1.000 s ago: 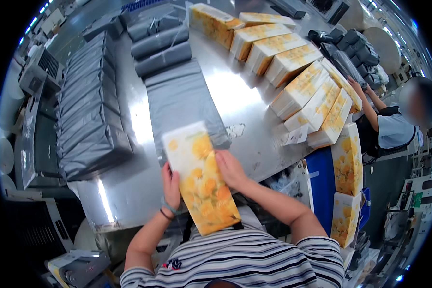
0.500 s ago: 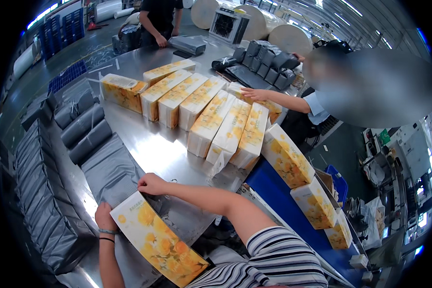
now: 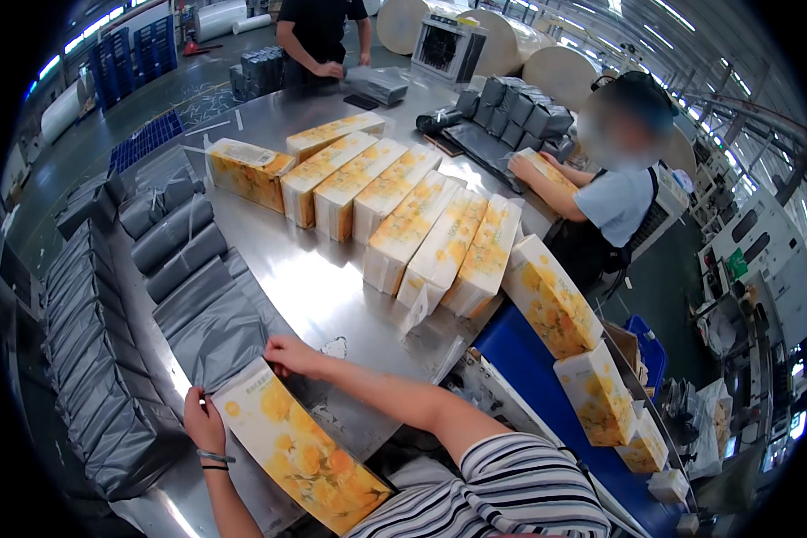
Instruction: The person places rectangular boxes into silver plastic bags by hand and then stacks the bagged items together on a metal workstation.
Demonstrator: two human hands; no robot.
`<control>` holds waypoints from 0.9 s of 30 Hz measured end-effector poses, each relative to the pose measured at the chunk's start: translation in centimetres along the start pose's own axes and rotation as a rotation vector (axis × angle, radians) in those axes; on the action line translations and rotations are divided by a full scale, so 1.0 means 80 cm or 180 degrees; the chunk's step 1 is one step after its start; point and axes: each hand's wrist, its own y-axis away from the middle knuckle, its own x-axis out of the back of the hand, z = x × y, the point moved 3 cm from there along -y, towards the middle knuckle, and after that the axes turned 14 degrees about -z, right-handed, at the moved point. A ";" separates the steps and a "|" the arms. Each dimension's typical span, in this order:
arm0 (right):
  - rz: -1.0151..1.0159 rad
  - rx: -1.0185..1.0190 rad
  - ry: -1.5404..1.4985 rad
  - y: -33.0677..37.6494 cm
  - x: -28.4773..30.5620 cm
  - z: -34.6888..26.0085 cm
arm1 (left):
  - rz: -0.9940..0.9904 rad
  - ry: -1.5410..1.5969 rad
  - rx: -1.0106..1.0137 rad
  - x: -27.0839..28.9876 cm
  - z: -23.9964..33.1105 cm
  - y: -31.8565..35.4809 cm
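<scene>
In front of me lies a long white pack printed with yellow flowers (image 3: 300,448), its near end against my striped shirt. Its far end meets the mouth of a grey plastic bag (image 3: 220,336) lying on the metal table. My left hand (image 3: 205,423) is closed on the bag's left edge, beside the pack's corner. At the opposite corner my right hand (image 3: 290,356) pinches the bag's other edge. How far the bag's mouth reaches over the pack's end I cannot tell.
Several flower-printed packs (image 3: 426,238) stand in a row across the metal table (image 3: 287,287). More ride a blue conveyor belt (image 3: 533,359) at my right. Filled grey bags (image 3: 108,359) line the left side. A co-worker (image 3: 623,197) holds a pack at the right; another person (image 3: 323,45) stands at the far edge.
My left hand has shifted up to the bag's edge, and the bag's mouth is more wrinkled. The co-worker at the right has taken a pack from the row's end into both hands. The view has shifted slightly.
</scene>
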 end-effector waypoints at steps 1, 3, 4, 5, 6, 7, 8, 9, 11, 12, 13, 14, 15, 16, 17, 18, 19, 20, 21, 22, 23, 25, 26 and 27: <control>-0.0193 -0.0068 -0.0467 -0.004 0.002 -0.008 | 0.0048 0.0313 0.0051 0.000 -0.002 0.000; 0.0666 0.1025 0.1002 0.018 0.005 -0.029 | 0.0862 0.0045 -0.0485 -0.024 -0.008 0.026; 0.0721 0.1472 0.1302 0.037 0.000 -0.037 | 0.1282 -0.0130 -0.0753 -0.034 -0.011 0.045; 0.0779 0.1923 0.1603 0.056 -0.005 -0.044 | 0.1342 -0.0307 -0.0892 -0.043 -0.014 0.057; 0.0833 0.2346 0.1903 0.073 -0.010 -0.047 | 0.1380 -0.0472 -0.1019 -0.055 -0.015 0.072; 0.0729 0.1860 0.2113 0.077 -0.010 -0.027 | 0.1381 -0.0618 -0.1134 -0.067 -0.016 0.081; 0.0648 0.1717 0.1929 0.073 -0.007 -0.012 | 0.1206 0.0423 -0.0604 -0.073 -0.027 0.076; 0.0569 0.1571 0.1746 0.066 -0.004 0.002 | 0.1008 0.1452 -0.0054 -0.081 -0.037 0.068; 0.0504 0.1248 0.1328 0.056 -0.008 0.006 | 0.0698 0.2204 0.0283 -0.087 -0.065 0.058; 0.0654 0.1381 0.1805 0.053 -0.007 0.001 | 0.0581 0.1644 0.0238 -0.085 -0.076 0.057; 0.0799 0.1476 0.2296 0.055 -0.004 -0.004 | 0.0444 0.1110 0.0208 -0.084 -0.067 0.055; 0.0944 0.1566 0.2787 0.056 -0.004 -0.010 | 0.0306 0.0576 0.0178 -0.081 -0.060 0.053; 0.0841 0.0516 0.2354 0.043 -0.010 -0.008 | 0.0498 0.0567 0.0253 -0.077 -0.066 0.048; 0.0422 0.0055 0.2462 0.031 -0.011 -0.002 | -0.0007 0.0043 0.0206 -0.072 -0.056 0.038; 0.0006 -0.0408 0.2570 0.017 -0.003 0.005 | -0.0507 -0.0465 0.0136 -0.062 -0.042 0.023; -0.0419 -0.0880 0.2663 0.014 0.005 0.013 | -0.1009 -0.0960 0.0056 -0.062 -0.038 0.016; -0.0488 -0.0474 0.2651 0.023 0.006 0.011 | -0.0996 -0.1345 -0.0253 -0.063 -0.045 0.019; -0.0733 -0.0473 0.2712 0.047 0.006 -0.001 | -0.1654 -0.1556 -0.0220 -0.063 -0.043 0.037; -0.0963 -0.0447 0.2793 0.081 0.009 -0.023 | -0.2282 -0.1762 -0.0200 -0.057 -0.033 0.058; -0.1403 -0.0362 0.2759 0.127 0.002 -0.030 | -0.2673 -0.1956 -0.0300 -0.057 -0.023 0.100; -0.1947 0.0093 0.2797 0.175 -0.019 -0.009 | -0.2953 -0.1901 -0.0544 -0.064 -0.036 0.154; -0.2251 0.0889 0.2630 0.211 -0.031 -0.035 | -0.2584 -0.1603 -0.1440 -0.047 0.025 0.189; -0.2392 0.0728 0.2701 0.212 -0.037 -0.041 | -0.2416 -0.1329 -0.1810 -0.047 0.032 0.182; -0.2532 0.0567 0.2765 0.208 -0.036 -0.045 | -0.2936 -0.1741 -0.1731 -0.051 0.007 0.153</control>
